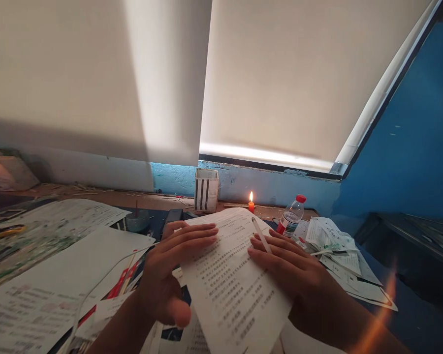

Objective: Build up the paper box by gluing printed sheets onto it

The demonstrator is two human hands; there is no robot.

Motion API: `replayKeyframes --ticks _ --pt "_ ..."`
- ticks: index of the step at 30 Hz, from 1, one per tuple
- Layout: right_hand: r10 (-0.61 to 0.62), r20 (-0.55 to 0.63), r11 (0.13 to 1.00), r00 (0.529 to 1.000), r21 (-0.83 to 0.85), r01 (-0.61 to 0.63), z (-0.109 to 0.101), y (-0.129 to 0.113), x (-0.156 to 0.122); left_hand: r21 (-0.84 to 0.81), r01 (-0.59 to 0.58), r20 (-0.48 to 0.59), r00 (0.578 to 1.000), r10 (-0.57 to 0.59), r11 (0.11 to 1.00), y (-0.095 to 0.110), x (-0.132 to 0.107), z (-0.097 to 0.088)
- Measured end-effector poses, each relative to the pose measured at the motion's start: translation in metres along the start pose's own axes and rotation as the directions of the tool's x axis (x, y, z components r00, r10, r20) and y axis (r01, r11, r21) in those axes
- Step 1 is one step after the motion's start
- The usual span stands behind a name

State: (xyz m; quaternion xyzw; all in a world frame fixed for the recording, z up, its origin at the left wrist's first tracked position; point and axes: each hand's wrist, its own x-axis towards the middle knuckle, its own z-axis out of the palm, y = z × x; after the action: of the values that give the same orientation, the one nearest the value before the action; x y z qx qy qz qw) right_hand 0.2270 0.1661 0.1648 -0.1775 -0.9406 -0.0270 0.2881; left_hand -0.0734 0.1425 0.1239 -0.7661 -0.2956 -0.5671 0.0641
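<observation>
Item: printed sheet [227,290], white, dense rows of text; lower centre of the frame, tilted, upper corners rounded.

Left hand [182,260]: lower centre-left. Grip spread wide; long fingers straight over the sheet's left part, tips on or just above the paper, thumb well apart from them, below.

Right hand [291,270]: lower centre-right. Fingers laid close together over the sheet's right part; thumb hidden, so whether the grip is clamped on the paper cannot be told.

Item: white stick [260,232], slim, slanting at the right hand's fingertips; pinched or merely lying there, cannot tell.

Item: candle [251,207], orange-red, lit, upright, centre-right, just beyond the sheet's top edge.

Item: bottle [291,216], clear, red cap, right of the candle.

Item: box [206,191], open-topped, striped, centre.

Item: loose papers [339,250], heaped, right, on a dark blue table [415,307].

Item: large sheets [33,295], printed, lower left.

Item: tool [5,232], yellow-handled, far left.
</observation>
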Motion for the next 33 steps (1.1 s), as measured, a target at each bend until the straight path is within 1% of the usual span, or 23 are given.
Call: replayKeyframes --ticks 1,4,6,8,11,14,19,21,23,26,29,31,33 --pt "0.02 0.003 1.0 1.0 0.02 -0.02 0.0 0.001 -0.001 0.043 -0.011 -0.008 1.0 0.011 0.999 -0.003 -0.001 -0.001" --pt "0.066 -0.002 0.996 0.998 0.054 -0.066 -0.001 0.004 -0.004 0.15 0.014 -0.004 1.0 -0.013 0.989 -0.014 -0.002 -0.004" --pt "0.091 -0.021 0.994 0.996 0.065 -0.089 -0.003 0.007 -0.006 0.132 0.009 0.01 1.0 -0.01 0.991 -0.019 -0.001 -0.006" --pt "0.099 -0.039 0.993 0.994 0.068 -0.096 -0.004 0.01 -0.01 0.064 -0.024 0.012 1.0 0.023 0.998 -0.018 0.004 -0.008" --pt "0.111 -0.045 0.991 0.993 0.075 -0.108 -0.005 0.015 -0.018 -0.019 -0.059 0.06 0.996 0.06 0.998 -0.009 0.016 -0.011" --pt "0.138 -0.045 0.984 0.989 0.116 -0.132 -0.011 0.021 -0.025 -0.041 -0.067 0.123 0.99 0.071 0.997 0.007 0.032 -0.012" --pt "0.14 -0.113 0.967 0.984 0.229 -0.111 -0.027 0.029 -0.027 0.057 -0.053 0.207 0.978 0.04 0.997 0.04 0.062 -0.013" --pt "0.166 -0.142 0.955 0.976 0.271 -0.123 -0.031 0.032 -0.025 0.113 -0.013 0.256 0.966 -0.016 0.994 0.052 0.071 -0.013" --pt "0.222 -0.142 0.934 0.965 0.315 -0.169 -0.031 0.036 -0.025 0.159 0.024 0.3 0.951 -0.071 0.987 0.059 0.077 -0.013" --pt "0.295 -0.108 0.892 0.949 0.388 -0.233 -0.028 0.041 -0.025 0.169 0.045 0.361 0.927 -0.104 0.985 0.062 0.082 -0.009" --pt "0.324 -0.112 0.871 0.939 0.423 -0.25 -0.026 0.046 -0.026 0.139 0.082 0.416 0.899 -0.134 0.987 0.058 0.089 -0.003" --pt "0.332 -0.121 0.865 0.936 0.436 -0.25 -0.025 0.049 -0.027 0.131 0.107 0.424 0.892 -0.153 0.986 0.054 0.095 0.002" --pt "0.342 -0.116 0.853 0.932 0.454 -0.257 -0.026 0.051 -0.027 0.14 0.119 0.409 0.897 -0.166 0.983 0.05 0.1 0.006"
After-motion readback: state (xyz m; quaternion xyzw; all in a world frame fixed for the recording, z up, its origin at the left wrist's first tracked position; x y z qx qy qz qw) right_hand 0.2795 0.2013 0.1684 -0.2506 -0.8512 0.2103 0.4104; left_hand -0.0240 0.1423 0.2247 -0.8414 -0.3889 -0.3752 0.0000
